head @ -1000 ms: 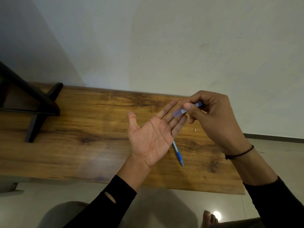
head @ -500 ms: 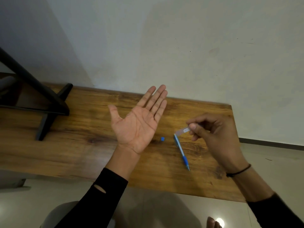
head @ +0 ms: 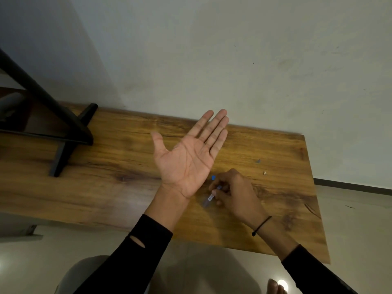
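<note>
My left hand (head: pixel 189 158) is held palm up above the wooden table (head: pixel 106 187), fingers straight and together, with nothing in it. My right hand (head: pixel 235 192) is low over the table just right of the left wrist, its fingers curled round a clear pen barrel (head: pixel 210 197) with a blue end. A small blue cap piece (head: pixel 213 177) lies on the table by my right fingertips. The pen refill seen before is hidden, probably under my right hand.
A tiny metal piece (head: pixel 264 172) and a small dark fleck (head: pixel 258 161) lie on the table to the right. A black stand (head: pixel 70 132) occupies the table's left end. The wall runs behind, and the table's right edge (head: pixel 314 198) borders the floor.
My right hand has come down and left with the clear barrel, now close to the tabletop by the left wrist. My left hand stays palm up, raised slightly.
</note>
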`<action>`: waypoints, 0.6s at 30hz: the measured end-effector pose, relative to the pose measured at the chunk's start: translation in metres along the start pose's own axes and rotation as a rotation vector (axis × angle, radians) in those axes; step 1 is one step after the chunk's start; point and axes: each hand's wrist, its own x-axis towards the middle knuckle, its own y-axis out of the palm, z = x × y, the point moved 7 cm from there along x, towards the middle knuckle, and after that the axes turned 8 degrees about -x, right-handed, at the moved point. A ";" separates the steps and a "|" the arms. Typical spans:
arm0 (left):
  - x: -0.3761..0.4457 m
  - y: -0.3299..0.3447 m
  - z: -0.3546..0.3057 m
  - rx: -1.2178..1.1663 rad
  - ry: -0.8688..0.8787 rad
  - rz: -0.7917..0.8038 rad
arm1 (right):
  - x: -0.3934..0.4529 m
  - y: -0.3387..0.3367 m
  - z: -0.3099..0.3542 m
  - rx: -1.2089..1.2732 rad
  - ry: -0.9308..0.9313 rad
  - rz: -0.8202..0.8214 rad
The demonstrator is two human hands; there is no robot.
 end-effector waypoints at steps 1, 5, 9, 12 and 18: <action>0.000 0.000 0.001 0.000 -0.006 0.002 | 0.001 0.002 -0.001 -0.008 0.002 -0.001; -0.001 0.002 0.004 0.002 -0.023 0.013 | 0.002 0.003 0.000 0.001 -0.007 -0.012; -0.002 0.002 0.005 0.012 -0.032 0.018 | -0.003 -0.039 0.014 -0.042 -0.117 -0.299; -0.002 0.001 0.008 0.020 -0.044 0.007 | -0.016 -0.084 0.032 -0.100 -0.296 -0.534; -0.007 -0.004 0.027 0.127 -0.088 -0.070 | -0.023 -0.099 0.083 -0.491 -0.639 -0.467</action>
